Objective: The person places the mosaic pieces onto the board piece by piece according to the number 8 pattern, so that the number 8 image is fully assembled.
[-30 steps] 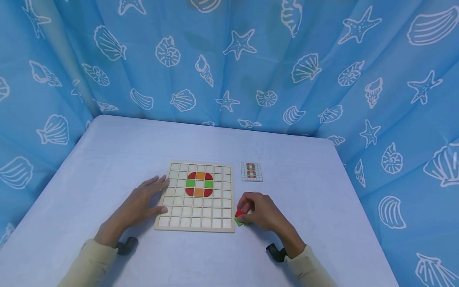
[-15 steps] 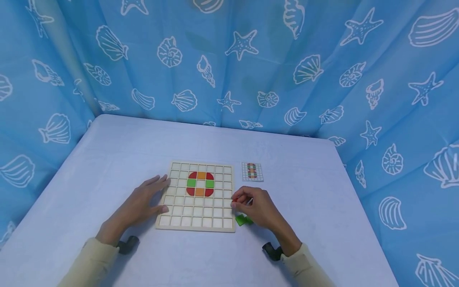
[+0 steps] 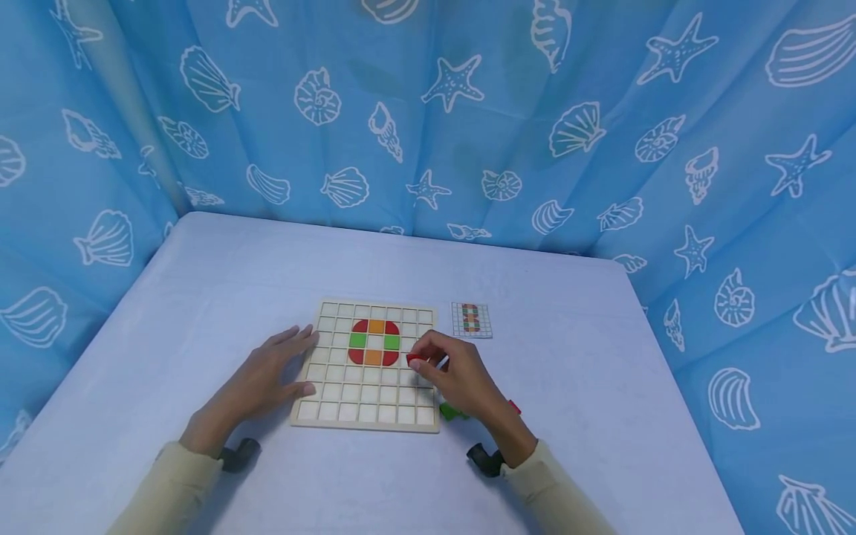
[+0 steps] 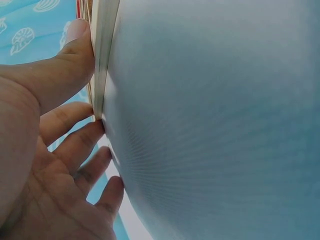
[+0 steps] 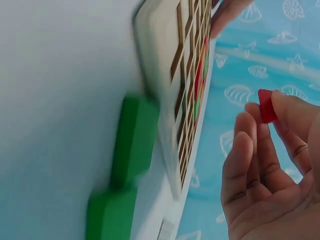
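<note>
Item: one small, glossy red piece (image 5: 267, 106) with a straight-cut edge, its full outline partly hidden by my fingers. Location: over the right side of the board, just beside the ring of set pieces and raised clear of the surface.

Holder: my right hand (image 3: 460, 371). Grip nearly closed, thumb and forefinger pinching the red piece; other fingers loosely bent.

Beneath: one square, pale wooden board (image 3: 348, 412) divided by raised strips into square cells. Set in its upper middle, a ring: four red round-cornered tiles (image 3: 360, 325) at the corners, two orange square tiles (image 3: 374, 357) at top and bottom, two green square tiles (image 3: 357, 340) at the sides.

At the board's left edge: my left hand (image 3: 264, 383), grip wide, fingers spread, thumb and forefinger touching the edge, nothing grasped.

Just beside the board's lower right corner: two green flat-sided blocks (image 5: 134, 142). Beyond my right wrist: another red piece (image 3: 513, 406), mostly hidden.

Near the upper right corner: one small printed card (image 3: 472, 320), showing a coloured pattern on a grid.

Support: tabletop (image 3: 568, 334) under white cloth. Behind: blue curtain (image 3: 455, 141) with white shells and starfish.
</note>
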Action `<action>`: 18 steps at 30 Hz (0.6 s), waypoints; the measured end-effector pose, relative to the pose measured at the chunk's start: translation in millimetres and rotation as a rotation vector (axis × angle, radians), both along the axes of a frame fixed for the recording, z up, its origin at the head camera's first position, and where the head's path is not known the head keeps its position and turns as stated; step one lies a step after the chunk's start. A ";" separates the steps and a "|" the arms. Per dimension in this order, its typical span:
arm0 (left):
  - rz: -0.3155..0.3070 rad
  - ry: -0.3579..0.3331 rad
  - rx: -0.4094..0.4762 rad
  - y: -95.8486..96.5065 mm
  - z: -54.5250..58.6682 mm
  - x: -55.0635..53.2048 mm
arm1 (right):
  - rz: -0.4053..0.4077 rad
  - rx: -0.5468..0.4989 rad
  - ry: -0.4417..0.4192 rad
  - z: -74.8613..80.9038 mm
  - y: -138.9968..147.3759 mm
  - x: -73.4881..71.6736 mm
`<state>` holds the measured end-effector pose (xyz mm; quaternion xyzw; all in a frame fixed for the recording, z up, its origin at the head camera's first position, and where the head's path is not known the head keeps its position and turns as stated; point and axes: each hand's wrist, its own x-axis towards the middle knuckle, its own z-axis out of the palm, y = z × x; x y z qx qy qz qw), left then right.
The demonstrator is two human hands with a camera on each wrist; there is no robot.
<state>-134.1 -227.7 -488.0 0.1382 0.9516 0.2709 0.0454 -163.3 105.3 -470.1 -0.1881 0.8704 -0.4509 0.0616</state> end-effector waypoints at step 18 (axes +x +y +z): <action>0.001 -0.011 -0.007 1.1 -1.3 -0.9 | 0.004 0.081 -0.081 -3.8 -71.3 -3.2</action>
